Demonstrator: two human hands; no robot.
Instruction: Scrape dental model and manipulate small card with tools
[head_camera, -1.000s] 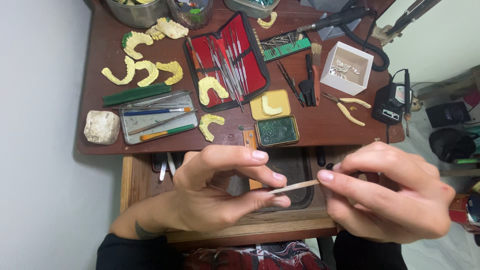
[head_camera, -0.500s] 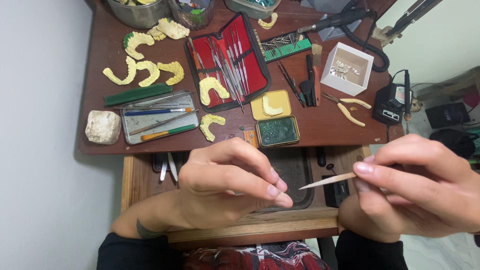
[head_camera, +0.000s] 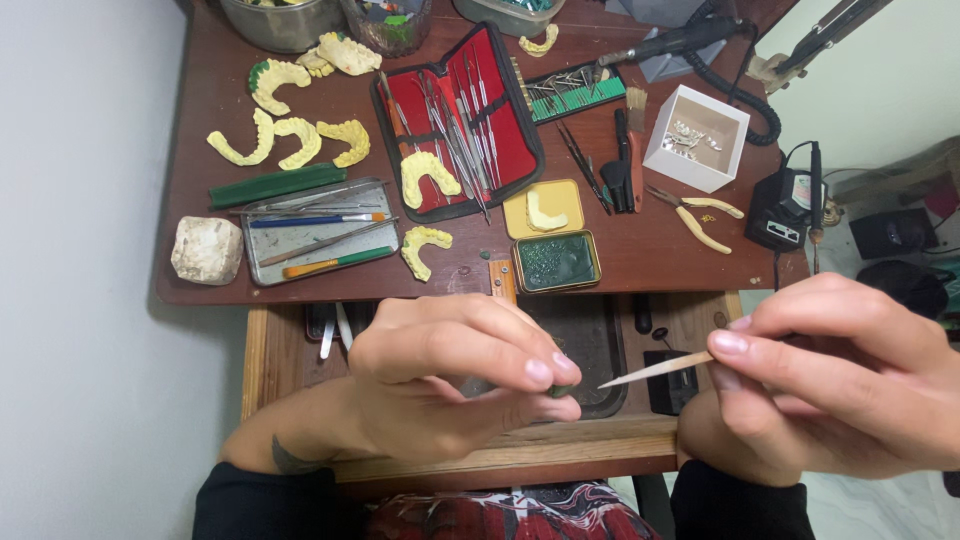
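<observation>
- Our left hand (head_camera: 455, 375) is curled over the open drawer, thumb and fingertips pinched on a small dark green piece (head_camera: 561, 391) that only just shows between them.
- Our right hand (head_camera: 840, 380) grips a thin wooden stick (head_camera: 655, 370) between thumb and forefinger; its pointed end aims at the green piece and stops just short of it, not touching.
- Both hands hover above the wooden drawer (head_camera: 640, 435), which holds a dark tray (head_camera: 590, 350) under our fingers.
- On the brown table (head_camera: 650, 255) beyond the drawer, an open green tin (head_camera: 557, 261) sits near the edge, with its yellow lid (head_camera: 543, 209) just behind, a yellow cast lying in it.
- A red-lined instrument case (head_camera: 458, 120) lies open in the middle, metal tools in rows and one yellow dental cast (head_camera: 428, 175) on its lower part.
- More yellow casts lie to the left; another (head_camera: 424, 246) rests between the case and a grey metal tray (head_camera: 315, 230) of brushes.
- A white stone block (head_camera: 206, 249) sits at the table's left edge.
- To the right stand a white box (head_camera: 697, 138) and yellow-handled pliers (head_camera: 695, 212) nearby.
</observation>
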